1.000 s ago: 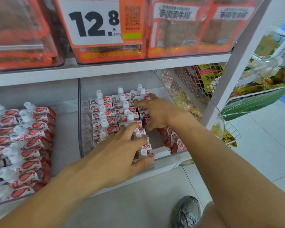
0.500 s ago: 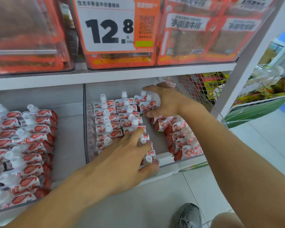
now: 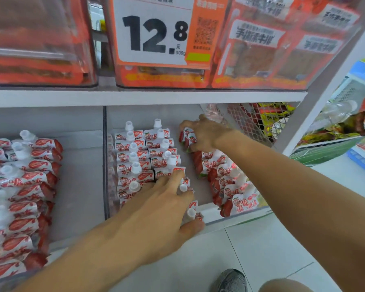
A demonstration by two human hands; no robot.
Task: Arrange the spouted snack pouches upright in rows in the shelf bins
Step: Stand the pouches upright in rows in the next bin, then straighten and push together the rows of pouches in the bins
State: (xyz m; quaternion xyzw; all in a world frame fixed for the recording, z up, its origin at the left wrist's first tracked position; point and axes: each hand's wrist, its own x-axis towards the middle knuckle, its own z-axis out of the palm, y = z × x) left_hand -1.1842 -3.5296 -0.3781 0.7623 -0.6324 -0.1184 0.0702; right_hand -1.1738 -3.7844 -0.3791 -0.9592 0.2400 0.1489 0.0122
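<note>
Small white-and-red spouted pouches (image 3: 144, 157) stand upright in rows on the left side of the clear middle bin (image 3: 105, 165). My left hand (image 3: 156, 209) lies over the front of these rows, fingers spread on the caps and thumb against the frontmost pouch. At the bin's back right my right hand (image 3: 204, 133) grips a couple of pouches (image 3: 188, 137), lifted off the rows. A loose pile of pouches (image 3: 226, 182) lies slanted along the bin's right side.
The left bin holds more pouches (image 3: 19, 197) lying in leaning rows. Above, a shelf board (image 3: 145, 96) carries orange snack packs and a price sign (image 3: 154, 32). A mesh basket (image 3: 253, 123) and a white upright post (image 3: 325, 91) stand right. My shoe (image 3: 232, 280) is on the floor.
My right hand has moved from the middle rows to the bin's back right and taken hold of a couple of pouches. My left hand has stayed on the front rows.
</note>
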